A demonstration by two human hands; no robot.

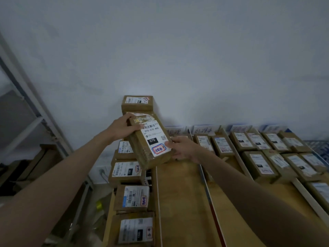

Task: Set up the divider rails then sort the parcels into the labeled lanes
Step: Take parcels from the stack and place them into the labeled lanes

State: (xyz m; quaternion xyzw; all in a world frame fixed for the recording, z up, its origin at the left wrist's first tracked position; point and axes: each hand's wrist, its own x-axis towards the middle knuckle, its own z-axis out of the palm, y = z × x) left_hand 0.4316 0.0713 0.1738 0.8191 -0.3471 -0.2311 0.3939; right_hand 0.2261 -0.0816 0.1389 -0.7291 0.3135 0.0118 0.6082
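Observation:
I hold a brown cardboard parcel (150, 139) in the air, tilted, its white label reading 070 with a red and blue sticker. My left hand (122, 128) grips its far upper end. My right hand (183, 148) grips its near right corner, thumb on the label. Below it lies a wooden table (179, 202) split by divider rails: a white one (158, 202) on the left and a white one with red marks (207, 191) to its right. Handwritten lane labels (204, 130) stand along the back wall.
A column of unsorted parcels (132, 197) runs down the table's left edge, with a stack at the back (137, 103). Several sorted parcels (260, 157) fill the right lanes. A metal shelf frame (26, 107) with boxes stands at the left. The wall is close behind.

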